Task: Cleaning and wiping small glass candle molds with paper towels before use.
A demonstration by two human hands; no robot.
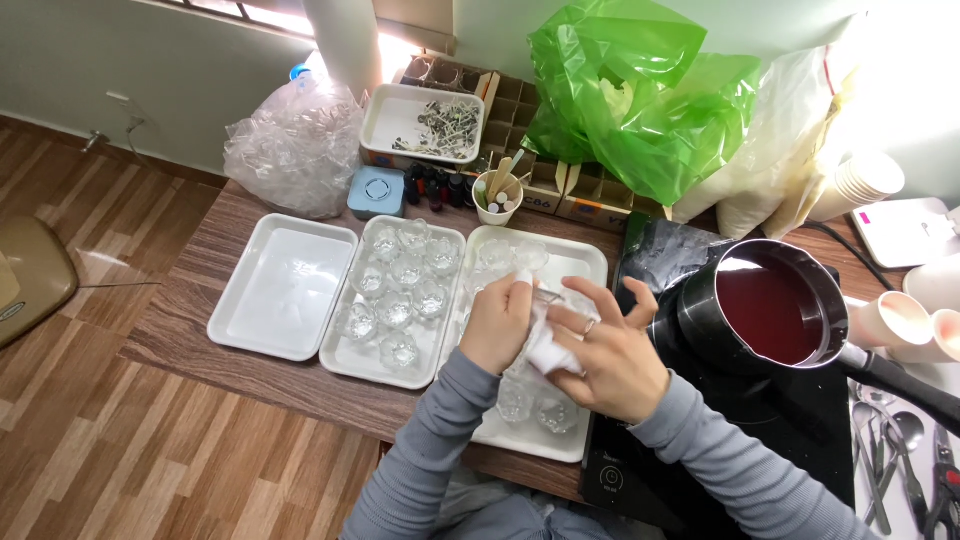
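Both hands meet over the right white tray (580, 262). My left hand (497, 320) is closed on a white cloth (545, 350) that covers its fingertips. My right hand (610, 350) grips a small clear glass holder (560, 300), and the cloth is pressed against it. Below the hands, clear glass holders (535, 408) stand in the same tray. The middle tray (340, 350) carries several more glass holders (400, 290). The left tray (282, 285) has nothing in it.
A black pot of dark red liquid (768, 305) sits on a black cooktop (790, 420) at the right. Paper cups (905, 322), spoons and scissors (905, 460) lie further right. Behind the trays are a green bag (640, 90), a clear plastic bag (295, 150), a tray of wicks (420, 120), a cup of sticks (498, 195).
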